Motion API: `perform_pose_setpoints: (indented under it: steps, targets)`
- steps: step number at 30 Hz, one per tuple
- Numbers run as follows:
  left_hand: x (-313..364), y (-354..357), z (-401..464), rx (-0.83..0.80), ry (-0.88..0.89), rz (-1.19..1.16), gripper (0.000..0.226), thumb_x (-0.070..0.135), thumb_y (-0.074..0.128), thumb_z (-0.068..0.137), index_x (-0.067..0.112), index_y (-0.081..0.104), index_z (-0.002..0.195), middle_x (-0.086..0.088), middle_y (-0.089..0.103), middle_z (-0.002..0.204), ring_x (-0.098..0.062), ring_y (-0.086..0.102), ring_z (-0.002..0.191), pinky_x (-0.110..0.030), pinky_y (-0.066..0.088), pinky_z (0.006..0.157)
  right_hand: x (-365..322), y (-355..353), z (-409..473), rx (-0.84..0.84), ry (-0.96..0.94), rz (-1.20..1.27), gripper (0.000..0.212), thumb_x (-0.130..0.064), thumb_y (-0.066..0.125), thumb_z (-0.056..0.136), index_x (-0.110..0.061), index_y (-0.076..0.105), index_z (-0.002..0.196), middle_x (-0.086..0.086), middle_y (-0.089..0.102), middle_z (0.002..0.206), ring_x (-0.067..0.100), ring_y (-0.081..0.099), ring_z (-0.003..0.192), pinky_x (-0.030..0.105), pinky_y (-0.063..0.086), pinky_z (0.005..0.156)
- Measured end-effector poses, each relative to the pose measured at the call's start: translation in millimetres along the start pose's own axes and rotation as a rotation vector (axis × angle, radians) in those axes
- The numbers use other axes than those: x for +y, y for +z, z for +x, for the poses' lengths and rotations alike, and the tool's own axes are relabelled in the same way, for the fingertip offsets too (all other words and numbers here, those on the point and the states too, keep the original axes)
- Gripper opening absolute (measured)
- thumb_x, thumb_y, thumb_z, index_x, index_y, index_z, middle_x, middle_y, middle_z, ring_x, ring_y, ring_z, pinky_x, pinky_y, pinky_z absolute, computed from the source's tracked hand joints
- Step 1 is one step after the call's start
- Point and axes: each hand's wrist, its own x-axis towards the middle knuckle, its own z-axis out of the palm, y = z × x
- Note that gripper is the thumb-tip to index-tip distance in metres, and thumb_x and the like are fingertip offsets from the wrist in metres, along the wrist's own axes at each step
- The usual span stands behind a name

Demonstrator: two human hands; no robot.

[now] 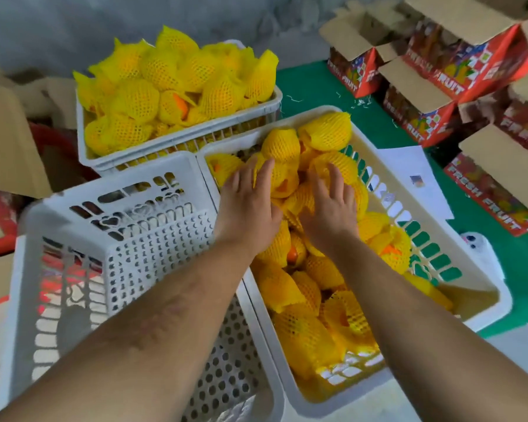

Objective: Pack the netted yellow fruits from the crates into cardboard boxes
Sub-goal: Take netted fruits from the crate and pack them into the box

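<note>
Several fruits in yellow foam netting fill a white plastic crate (375, 166) in front of me. My left hand (247, 208) reaches into it with straight fingers laid over one netted fruit (282, 144) near the far end. Beside it, my right hand (329, 208) rests with spread fingers on another netted fruit (345, 164). Neither hand has lifted anything. A second white crate (177, 141) behind is heaped with more netted fruits (134, 99). Open red cardboard boxes (421, 120) printed FRESH FRUIT stand at the right.
An empty perforated white crate (134, 239) sits tilted at my left, against the full one. A green mat (317, 86) covers the floor under the boxes, with a white paper sheet (406, 166) on it. Brown cardboard (6, 141) lies at far left.
</note>
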Motion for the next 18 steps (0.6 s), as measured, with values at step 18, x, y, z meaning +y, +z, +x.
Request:
perform_pose_setpoints:
  steps: [18]
  targets:
    - [-0.3,1.5,0.4,-0.074,-0.089,-0.094,0.074,0.049,0.077,0.085,0.023,0.033,0.139,-0.008,0.052,0.129,-0.029,0.055,0.113,-0.042,0.048,0.095,25.5,3.2,23.5,0.350,0.197,0.519,0.062,-0.032,0.081,0.086,-0.015,0.040,0.130,0.007,0.045,0.129,0.025,0.044,0.118,0.037,0.040,0.100]
